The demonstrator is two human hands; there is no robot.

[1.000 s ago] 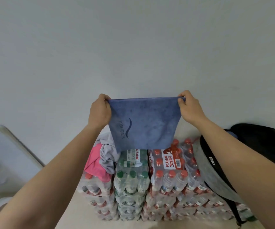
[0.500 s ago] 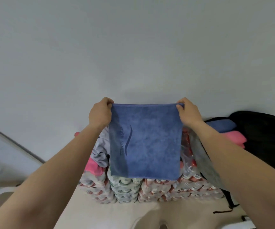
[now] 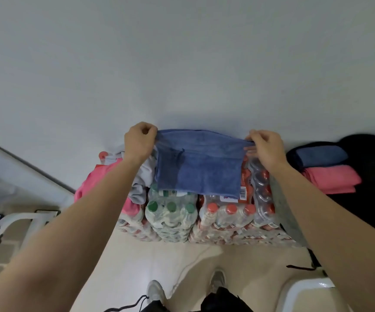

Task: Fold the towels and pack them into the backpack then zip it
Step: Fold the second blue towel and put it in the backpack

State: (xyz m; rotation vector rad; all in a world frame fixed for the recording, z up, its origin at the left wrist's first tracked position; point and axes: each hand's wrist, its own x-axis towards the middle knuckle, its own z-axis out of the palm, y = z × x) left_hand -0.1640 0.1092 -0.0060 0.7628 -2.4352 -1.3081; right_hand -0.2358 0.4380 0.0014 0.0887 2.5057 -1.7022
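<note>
A folded blue towel point(image 3: 199, 164) hangs stretched between my two hands, its lower part lying on the stacked bottle packs point(image 3: 204, 212). My left hand point(image 3: 139, 141) pinches its top left corner and my right hand point(image 3: 265, 146) pinches the top right corner. At the right lies the open black backpack point(image 3: 373, 194), with a folded blue towel point(image 3: 321, 155) and a folded pink towel point(image 3: 332, 179) inside it. Loose pink point(image 3: 92, 183) and grey point(image 3: 142, 181) towels are heaped on the packs to the left, under my left forearm.
The bottle packs stand against a plain grey wall. White chair frames show at the lower left point(image 3: 18, 224) and lower right point(image 3: 303, 289). My shoes point(image 3: 157, 291) stand on the pale floor, close to the packs. A black strap point(image 3: 301, 267) lies on the floor at right.
Both hands have lowered the blue towel from hanging in the air onto the top of the bottle packs. The view has tilted downward, and the floor and my feet now show.
</note>
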